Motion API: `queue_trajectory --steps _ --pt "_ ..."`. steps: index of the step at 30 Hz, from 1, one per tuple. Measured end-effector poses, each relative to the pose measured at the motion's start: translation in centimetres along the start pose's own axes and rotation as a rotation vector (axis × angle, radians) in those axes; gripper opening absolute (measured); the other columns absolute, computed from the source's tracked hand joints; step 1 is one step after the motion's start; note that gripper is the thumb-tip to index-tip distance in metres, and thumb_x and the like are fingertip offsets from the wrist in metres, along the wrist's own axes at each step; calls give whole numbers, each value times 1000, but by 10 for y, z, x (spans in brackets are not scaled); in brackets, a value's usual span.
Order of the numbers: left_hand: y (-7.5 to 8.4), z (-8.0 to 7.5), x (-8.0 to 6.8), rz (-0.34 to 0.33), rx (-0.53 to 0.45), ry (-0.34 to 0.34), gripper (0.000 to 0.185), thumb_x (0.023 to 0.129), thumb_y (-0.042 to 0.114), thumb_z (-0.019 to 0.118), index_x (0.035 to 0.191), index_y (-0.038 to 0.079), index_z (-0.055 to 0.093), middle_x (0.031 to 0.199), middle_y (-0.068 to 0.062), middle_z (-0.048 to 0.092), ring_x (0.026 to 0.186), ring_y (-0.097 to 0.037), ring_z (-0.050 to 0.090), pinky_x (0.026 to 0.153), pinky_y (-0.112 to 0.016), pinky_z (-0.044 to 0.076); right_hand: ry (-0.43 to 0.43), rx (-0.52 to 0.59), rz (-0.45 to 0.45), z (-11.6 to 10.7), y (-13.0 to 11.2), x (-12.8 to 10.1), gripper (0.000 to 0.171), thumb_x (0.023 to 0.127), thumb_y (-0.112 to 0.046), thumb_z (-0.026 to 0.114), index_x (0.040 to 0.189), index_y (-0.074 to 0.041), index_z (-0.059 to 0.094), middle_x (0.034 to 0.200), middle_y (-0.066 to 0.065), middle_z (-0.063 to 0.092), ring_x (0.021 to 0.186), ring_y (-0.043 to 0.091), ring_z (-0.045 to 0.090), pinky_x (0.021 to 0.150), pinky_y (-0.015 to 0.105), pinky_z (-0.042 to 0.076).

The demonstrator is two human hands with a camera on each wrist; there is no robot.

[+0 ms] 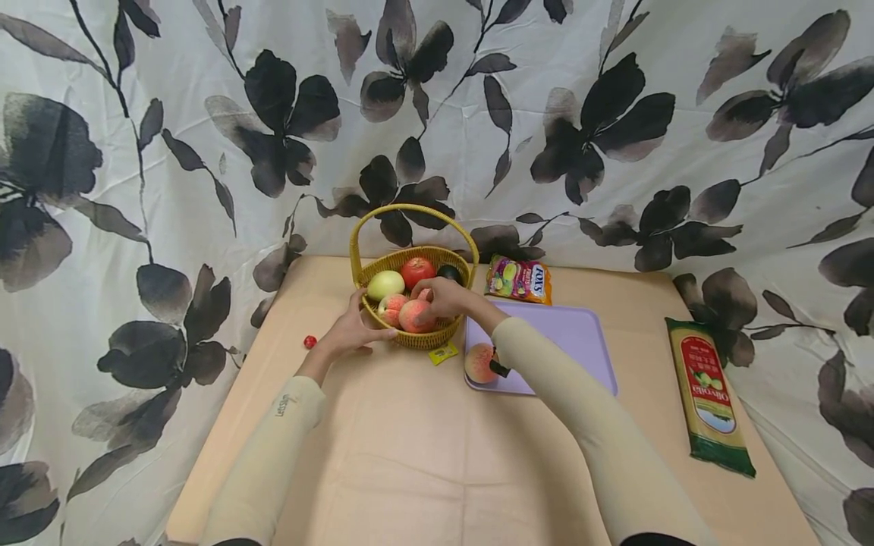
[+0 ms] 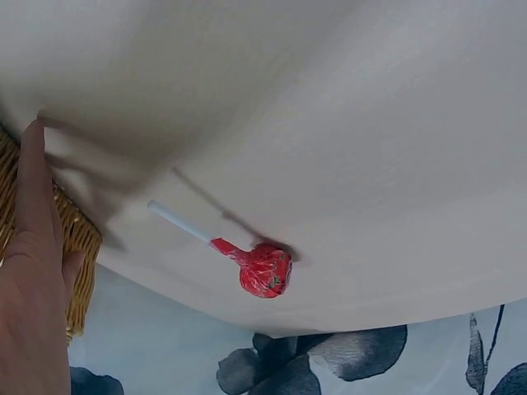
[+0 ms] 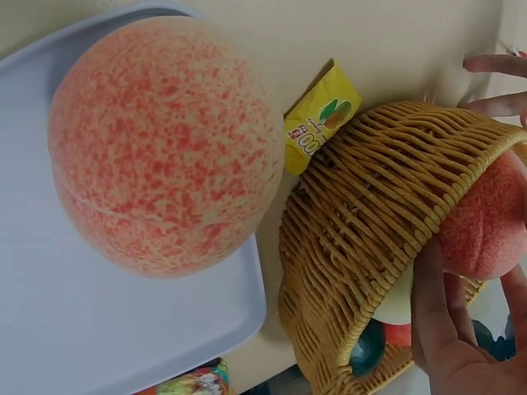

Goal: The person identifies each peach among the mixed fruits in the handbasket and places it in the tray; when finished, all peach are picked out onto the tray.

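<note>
head view: a wicker basket (image 1: 412, 340) with an arched handle (image 1: 414, 206) stands near the back of the table (image 1: 396, 432).
fruit in the basket: a pale green fruit (image 1: 385, 285) on the left, a red fruit (image 1: 418, 271) behind, a dark fruit (image 1: 448, 274) at the back right, peaches (image 1: 413, 318) at the front.
right hand (image 1: 447, 297): over the basket's right side, its bent fingers touching a peach inside; whether they grip it, cannot tell.
left hand (image 1: 351, 327): against the basket's left side, fingers straight, thumb spread wide along the front.
tray (image 1: 573, 341): light purple, flat on the table right of the basket, partly under the right forearm.
peach on the tray (image 1: 480, 364): rests at the near left corner.
lollipop (image 2: 265, 271): red wrapper, white stick, lying on the table to the left of the left hand.
yellow packet (image 1: 444, 353): on the table just in front of the basket, near the tray.
candy bag (image 1: 519, 280): colourful, just behind the tray.
long packet (image 1: 710, 394): green and gold with a red label, well apart at the table's right side.
cloth (image 1: 478, 136): white with dark flowers, behind the table.
</note>
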State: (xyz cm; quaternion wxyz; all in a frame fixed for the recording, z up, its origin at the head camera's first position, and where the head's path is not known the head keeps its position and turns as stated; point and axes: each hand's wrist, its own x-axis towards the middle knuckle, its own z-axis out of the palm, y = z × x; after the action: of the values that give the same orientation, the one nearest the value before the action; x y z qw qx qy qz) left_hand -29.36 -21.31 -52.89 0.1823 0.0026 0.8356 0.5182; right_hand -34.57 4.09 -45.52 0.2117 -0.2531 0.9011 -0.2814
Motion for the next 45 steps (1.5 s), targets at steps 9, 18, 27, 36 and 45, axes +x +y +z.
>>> queue_trajectory --steps 9,18,27,36,45 --pt "1 0 -3 14 0 -3 129 83 45 88 165 28 -10 175 -18 2 140 -43 44 93 -55 61 13 6 10 3 -4 -2 43 87 -23 86 124 -14 65 120 13 68 107 25 61 87 34 55" --pt "0 0 -4 5 -7 -13 132 81 46 89 165 26 -10 175 -20 1 145 -45 40 92 -55 61 62 -53 -12 8 -5 -3 44 83 -19 88 121 -13 67 87 3 58 78 17 50 66 26 43" --pt "1 0 -4 7 -18 -21 130 83 45 88 165 26 -11 175 -20 -1 144 -46 40 94 -57 60 80 -151 -18 4 -13 -6 49 80 -20 90 123 -12 68 78 1 57 71 15 49 60 23 42" --pt "3 0 -7 35 -21 -9 128 83 43 89 165 28 -9 175 -19 1 142 -45 42 92 -57 61 93 -199 -105 -23 -23 -28 45 78 -18 88 119 -10 69 85 3 67 67 14 60 60 21 49" --pt "4 -1 -4 28 -31 -25 128 85 40 87 165 28 -13 175 -19 -3 146 -47 38 95 -60 59 93 -237 -124 -53 -19 -79 48 76 -19 89 119 -11 69 88 8 64 78 20 55 59 25 46"
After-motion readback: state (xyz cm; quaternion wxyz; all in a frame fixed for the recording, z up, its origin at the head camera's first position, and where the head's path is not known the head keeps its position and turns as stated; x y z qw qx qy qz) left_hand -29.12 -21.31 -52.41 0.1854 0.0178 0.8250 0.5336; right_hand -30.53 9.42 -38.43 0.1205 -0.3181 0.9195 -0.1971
